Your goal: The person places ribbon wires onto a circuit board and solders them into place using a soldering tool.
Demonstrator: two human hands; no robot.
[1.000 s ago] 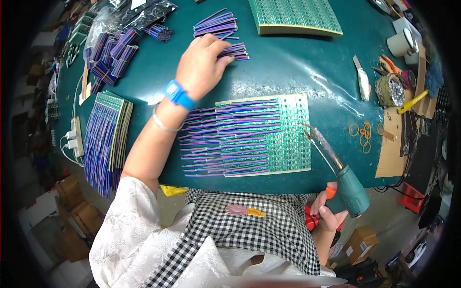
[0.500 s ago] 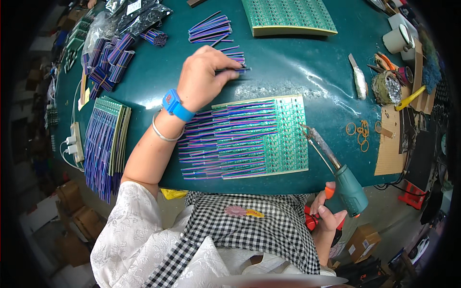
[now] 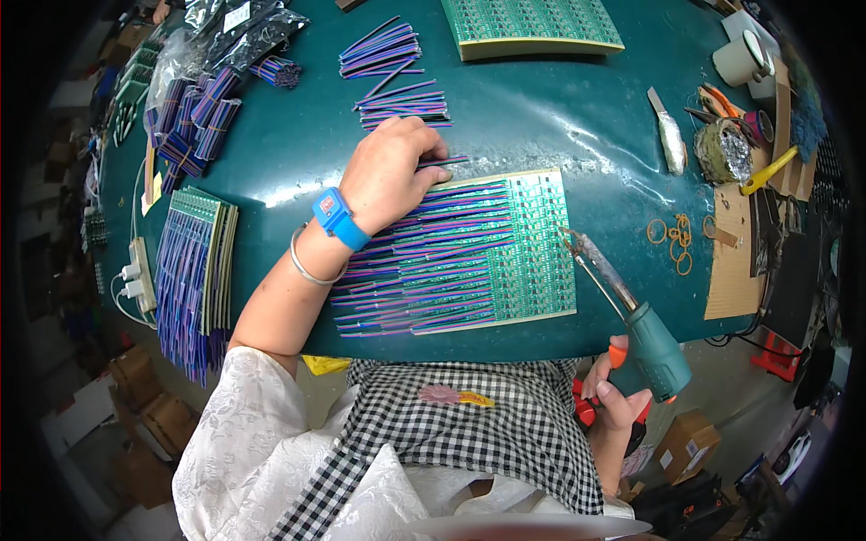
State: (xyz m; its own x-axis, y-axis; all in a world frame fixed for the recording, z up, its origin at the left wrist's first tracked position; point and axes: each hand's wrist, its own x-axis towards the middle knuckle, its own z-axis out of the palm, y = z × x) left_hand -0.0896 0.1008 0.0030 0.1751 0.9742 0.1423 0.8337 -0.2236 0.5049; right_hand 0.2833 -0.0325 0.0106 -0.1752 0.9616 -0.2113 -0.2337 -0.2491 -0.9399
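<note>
This looks like an electronics workshop, a place for hand soldering. A green-topped counter [image 3: 613, 108] carries a panel of small circuit boards [image 3: 538, 248] covered with rows of coloured wires, and a soldering gun [image 3: 657, 347] with a green handle points at its edge. Farther back sits a thick stack of bare boards [image 3: 532, 22]; loose cut wires [image 3: 382, 47] and tied wire bundles [image 3: 216, 126] lie to the left, near wired boards [image 3: 194, 261] and a power strip [image 3: 140, 279]. An orange-handled tool [image 3: 720, 99], rubber bands [image 3: 681, 239] and cardboard cartons [image 3: 687, 442] on the floor add to the workaday clutter.
</note>
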